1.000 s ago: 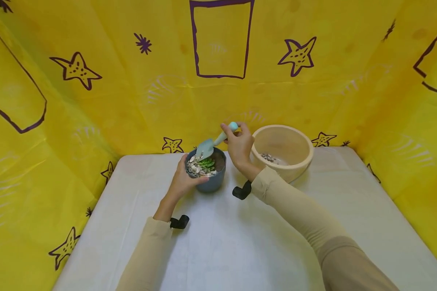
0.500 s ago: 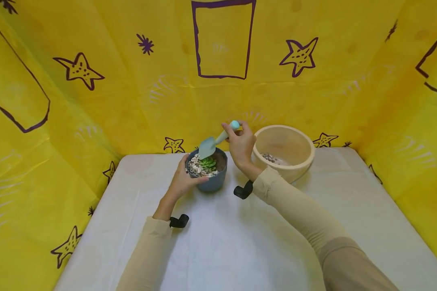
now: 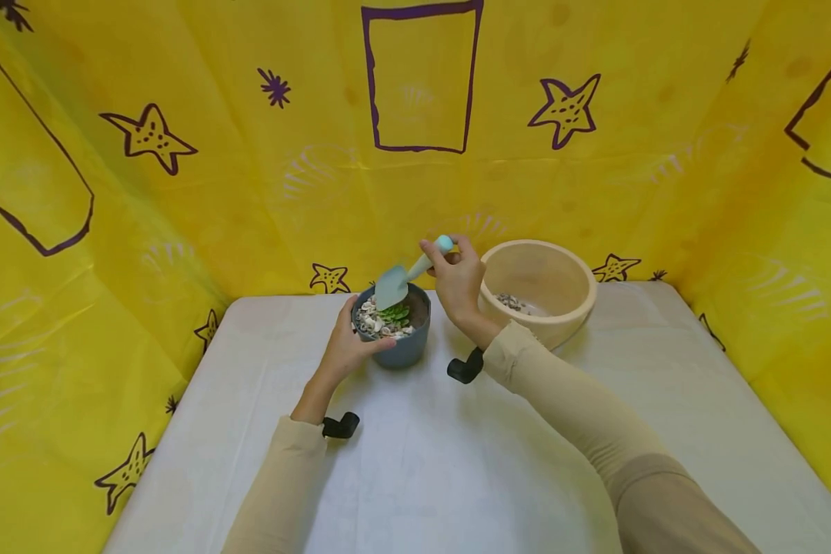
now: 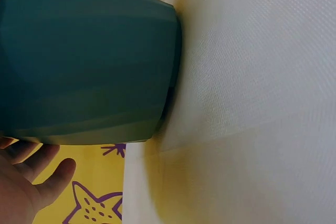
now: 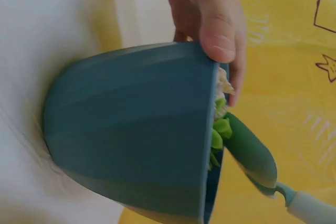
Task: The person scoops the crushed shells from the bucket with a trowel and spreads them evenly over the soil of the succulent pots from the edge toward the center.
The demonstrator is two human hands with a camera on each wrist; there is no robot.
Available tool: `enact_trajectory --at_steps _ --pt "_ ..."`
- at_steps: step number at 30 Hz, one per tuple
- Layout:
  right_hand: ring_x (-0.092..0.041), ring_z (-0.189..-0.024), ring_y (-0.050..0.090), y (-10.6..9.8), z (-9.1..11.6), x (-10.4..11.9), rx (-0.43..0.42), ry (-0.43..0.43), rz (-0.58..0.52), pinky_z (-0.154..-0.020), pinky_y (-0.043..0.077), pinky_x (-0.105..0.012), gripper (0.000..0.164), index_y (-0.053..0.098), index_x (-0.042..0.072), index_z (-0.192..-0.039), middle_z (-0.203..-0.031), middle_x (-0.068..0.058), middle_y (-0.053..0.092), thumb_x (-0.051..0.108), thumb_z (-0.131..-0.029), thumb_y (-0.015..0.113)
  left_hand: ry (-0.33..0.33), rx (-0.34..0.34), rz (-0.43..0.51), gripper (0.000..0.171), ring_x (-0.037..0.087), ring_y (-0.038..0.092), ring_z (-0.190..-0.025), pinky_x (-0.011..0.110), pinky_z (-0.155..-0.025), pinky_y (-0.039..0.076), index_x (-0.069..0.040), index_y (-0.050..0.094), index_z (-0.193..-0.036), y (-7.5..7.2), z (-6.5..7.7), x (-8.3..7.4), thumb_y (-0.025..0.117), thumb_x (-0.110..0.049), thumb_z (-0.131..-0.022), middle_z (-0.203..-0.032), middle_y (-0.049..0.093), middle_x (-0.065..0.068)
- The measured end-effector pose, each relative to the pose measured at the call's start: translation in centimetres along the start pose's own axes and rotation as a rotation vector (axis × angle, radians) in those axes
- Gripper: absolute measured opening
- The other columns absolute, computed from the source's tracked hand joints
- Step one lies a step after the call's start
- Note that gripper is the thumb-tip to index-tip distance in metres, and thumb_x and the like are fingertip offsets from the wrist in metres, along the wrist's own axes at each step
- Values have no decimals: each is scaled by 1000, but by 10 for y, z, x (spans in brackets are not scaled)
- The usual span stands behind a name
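Observation:
A blue-grey flower pot (image 3: 405, 352) stands on the table, holding a small green succulent (image 3: 396, 314) and pale pebbles (image 3: 374, 323) that lie mostly at its left and front. My left hand (image 3: 348, 344) grips the pot from the left, thumb over the near rim. In my right hand (image 3: 459, 286) is the handle of a light-blue toy-like trowel (image 3: 392, 289), pinched near its rounded end. Its blade slants down into the pot's mouth, at the plant's far side. The right wrist view shows the blade (image 5: 252, 148) against or very near the leaves (image 5: 221, 131).
Right of the pot stands a wide cream bowl (image 3: 575, 323) with a few pebbles (image 3: 508, 300) at its bottom. A white cloth (image 3: 415, 462) covers the table. Yellow printed fabric (image 3: 415, 192) rises behind and on both sides.
The trowel blade lifts a little, then dips again over the succulent, its tilt changing slightly. My left hand and the pot stay in place.

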State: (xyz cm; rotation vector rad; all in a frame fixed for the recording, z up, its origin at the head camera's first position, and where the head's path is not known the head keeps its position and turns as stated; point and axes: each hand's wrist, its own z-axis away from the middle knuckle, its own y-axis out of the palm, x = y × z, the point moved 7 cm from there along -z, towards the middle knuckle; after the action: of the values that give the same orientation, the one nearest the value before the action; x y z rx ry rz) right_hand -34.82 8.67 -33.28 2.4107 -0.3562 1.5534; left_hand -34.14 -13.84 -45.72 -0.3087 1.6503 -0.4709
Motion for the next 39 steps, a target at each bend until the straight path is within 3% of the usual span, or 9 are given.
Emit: enact_trajectory --at_steps 4,8,11,15,22,26,33,39 --pt "-33 -71 71 1 0 -2 8 -7 -2 -68 60 -42 38 64 3 -104 -82 -24 71 33 -84 76 -8 6 6 119 32 24 -147 58 -117 24 -15 14 -156 2 -2 0 87 -45 -68 -160 23 11" --pt "-24 -66 70 -1 -5 3 -5 -41 -2 -69 60 -45 36 65 4 -104 -81 -21 71 33 -85 76 -20 11 -9 120 33 21 -149 59 -118 22 -16 11 -157 3 -5 0 85 -49 -69 -162 19 11" --pt "-20 -64 70 -1 -6 5 3 -42 11 -66 60 -40 36 65 5 -104 -83 -20 72 33 -85 75 -27 10 -1 120 32 18 -150 58 -119 21 -16 10 -157 2 -6 1 85 -48 -70 -163 17 10" --pt "-30 -68 70 -2 -5 7 14 -26 26 -64 60 -34 36 64 1 -106 -82 -24 71 30 -86 75 -42 13 8 121 30 17 -150 57 -119 20 -17 10 -157 1 -8 4 86 -48 -69 -163 17 10" --pt "-31 -68 70 4 1 3 52 1 19 -69 60 -43 38 63 -1 -108 -85 -27 70 28 -86 75 -16 8 4 119 32 19 -149 58 -118 21 -16 11 -157 0 -8 4 86 -46 -70 -162 19 11" --pt "-36 -72 70 7 5 0 68 3 8 -69 61 -40 37 63 1 -106 -82 -26 70 31 -87 74 8 11 18 118 32 22 -148 58 -118 22 -17 13 -157 1 -9 2 86 -45 -69 -160 21 12" --pt "-26 -64 72 -3 -3 2 7 14 4 -66 60 -42 34 66 5 -103 -79 -21 71 31 -85 76 -18 23 -14 120 32 19 -149 57 -119 20 -15 10 -157 1 -12 3 86 -47 -70 -162 18 12" --pt "-27 -66 73 -5 -6 4 43 35 -4 -67 60 -46 34 63 1 -102 -85 -24 71 27 -84 77 -17 11 -25 118 32 19 -150 56 -119 20 -13 9 -157 -2 -15 5 85 -43 -72 -162 17 13"
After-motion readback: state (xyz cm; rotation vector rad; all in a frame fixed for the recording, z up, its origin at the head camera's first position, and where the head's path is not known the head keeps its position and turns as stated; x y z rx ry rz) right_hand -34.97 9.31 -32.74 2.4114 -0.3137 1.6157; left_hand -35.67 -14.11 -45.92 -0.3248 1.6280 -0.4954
